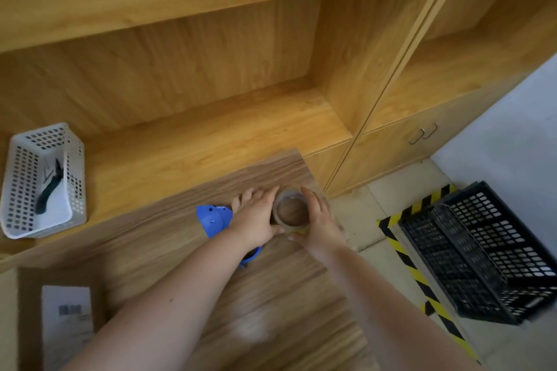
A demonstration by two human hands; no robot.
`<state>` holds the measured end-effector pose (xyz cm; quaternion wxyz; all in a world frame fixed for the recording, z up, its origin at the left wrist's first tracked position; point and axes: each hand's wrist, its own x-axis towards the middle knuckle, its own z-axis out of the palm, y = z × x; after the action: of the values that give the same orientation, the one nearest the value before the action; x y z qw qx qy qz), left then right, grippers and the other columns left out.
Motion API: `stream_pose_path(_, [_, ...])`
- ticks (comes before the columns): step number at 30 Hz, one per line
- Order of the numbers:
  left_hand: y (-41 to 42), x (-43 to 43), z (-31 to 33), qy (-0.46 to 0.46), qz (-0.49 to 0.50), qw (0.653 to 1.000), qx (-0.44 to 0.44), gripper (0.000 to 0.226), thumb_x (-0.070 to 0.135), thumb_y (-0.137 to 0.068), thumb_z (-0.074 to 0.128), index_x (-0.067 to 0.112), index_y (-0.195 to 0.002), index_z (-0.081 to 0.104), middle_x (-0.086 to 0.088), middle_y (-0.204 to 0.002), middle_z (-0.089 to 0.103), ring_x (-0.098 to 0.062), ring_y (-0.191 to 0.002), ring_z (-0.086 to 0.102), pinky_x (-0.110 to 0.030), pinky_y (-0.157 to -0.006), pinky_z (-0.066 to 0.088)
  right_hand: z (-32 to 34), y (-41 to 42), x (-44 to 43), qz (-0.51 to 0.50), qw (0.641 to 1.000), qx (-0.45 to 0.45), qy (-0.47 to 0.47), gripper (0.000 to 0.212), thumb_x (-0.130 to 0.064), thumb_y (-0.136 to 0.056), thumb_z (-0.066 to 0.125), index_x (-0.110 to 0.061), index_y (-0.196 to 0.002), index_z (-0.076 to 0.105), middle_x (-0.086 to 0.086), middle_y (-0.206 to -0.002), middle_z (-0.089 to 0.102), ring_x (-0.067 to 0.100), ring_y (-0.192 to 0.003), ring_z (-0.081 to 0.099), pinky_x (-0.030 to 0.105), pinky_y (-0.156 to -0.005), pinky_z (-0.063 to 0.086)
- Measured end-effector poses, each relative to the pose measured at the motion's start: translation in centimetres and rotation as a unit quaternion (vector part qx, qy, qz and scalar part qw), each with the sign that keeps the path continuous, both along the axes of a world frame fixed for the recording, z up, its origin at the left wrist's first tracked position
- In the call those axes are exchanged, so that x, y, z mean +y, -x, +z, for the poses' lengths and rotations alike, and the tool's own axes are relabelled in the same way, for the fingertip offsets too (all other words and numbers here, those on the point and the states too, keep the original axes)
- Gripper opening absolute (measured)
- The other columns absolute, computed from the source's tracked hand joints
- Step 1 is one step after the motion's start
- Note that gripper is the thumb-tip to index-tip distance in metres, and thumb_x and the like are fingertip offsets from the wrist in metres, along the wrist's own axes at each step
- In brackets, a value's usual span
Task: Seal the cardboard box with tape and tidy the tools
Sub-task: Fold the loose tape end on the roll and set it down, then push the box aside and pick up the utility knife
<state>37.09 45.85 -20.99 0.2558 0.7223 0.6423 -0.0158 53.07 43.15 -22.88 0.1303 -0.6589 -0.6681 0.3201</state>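
A clear tape roll (pixel 291 209) lies flat near the far right corner of the wood-grain table (pixel 187 250). My left hand (pixel 256 217) grips its left side and my right hand (pixel 316 220) grips its right side, thumbs meeting at the near edge. A blue tape dispenser (pixel 214 218) lies just left of the roll, partly hidden under my left wrist. The cardboard box (pixel 27 310), with a white label (pixel 66 322) on top, sits at the bottom left corner.
A white perforated basket (pixel 18 190) holding a black-handled cutter (pixel 49 187) stands on the wooden shelf ledge (pixel 211 135) at left. A black plastic crate (pixel 482 250) lies on the floor at right, beside yellow-black hazard tape (pixel 404 259). Wooden cabinets rise behind.
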Motion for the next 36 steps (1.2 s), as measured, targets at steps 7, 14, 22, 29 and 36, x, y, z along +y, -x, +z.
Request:
stream_pose_path(7, [5.2,-5.8,2.4,-0.088,0.23,0.951,-0.189,0.061,0.039,-0.078,0.072,0.033,-0.131,0.043,0.005,-0.138,0.048,-0.023,-0.14,0.022,-0.04,-0.111,0.022,3.0,0.3,-3.2,0.085,0.994,-0.003,-0.071,0.084,-0.021,-0.08,0.069,-0.033,-0.144,0.017,-0.004,-0.154,0.021,0.023,-0.141,0.013,0.046,-0.115,0.021])
stream_pose_path(14, [11.6,-12.4,5.6,-0.076,0.182,0.965,-0.171,0.023,0.024,-0.084,0.067,0.032,-0.104,0.062,0.006,-0.111,0.063,-0.016,-0.104,0.053,-0.022,-0.09,0.034,5.8,4.3,-6.3,0.121,0.982,0.111,-0.088,0.061,0.004,-0.078,0.058,-0.025,-0.13,0.046,-0.001,-0.14,0.04,0.013,-0.131,0.033,0.026,-0.109,0.027])
stream_pose_path(22, [16.4,-20.3,9.0,-0.052,0.213,0.954,-0.205,0.026,0.024,-0.085,0.066,0.042,-0.101,0.059,0.012,-0.11,0.066,-0.005,-0.102,0.061,-0.025,-0.093,0.047,6.2,9.3,-12.8,0.146,0.972,0.167,-0.08,0.05,0.0,-0.076,0.065,-0.027,-0.117,0.057,-0.011,-0.119,0.054,-0.002,-0.11,0.048,0.017,-0.098,0.035])
stream_pose_path(29, [18.5,-27.2,8.2,-0.025,0.154,0.977,-0.144,0.025,0.029,-0.088,0.059,0.038,-0.111,0.059,0.009,-0.114,0.065,-0.009,-0.107,0.06,-0.028,-0.088,0.049,3.9,13.0,-20.5,0.133,0.976,0.173,0.016,0.048,0.001,-0.076,0.065,-0.026,-0.115,0.058,-0.019,-0.089,0.057,-0.008,-0.089,0.055,0.009,-0.081,0.042])
stream_pose_path(36, [19.6,-31.1,8.3,-0.063,0.053,0.985,-0.155,0.031,0.017,-0.091,0.052,0.028,-0.12,0.059,0.006,-0.12,0.061,-0.012,-0.111,0.051,-0.015,-0.082,0.032,1.8,15.5,-26.8,0.119,0.98,0.135,0.08,0.039,-0.006,-0.079,0.066,-0.019,-0.115,0.059,-0.005,-0.086,0.061,0.0,-0.081,0.059,0.014,-0.079,0.045])
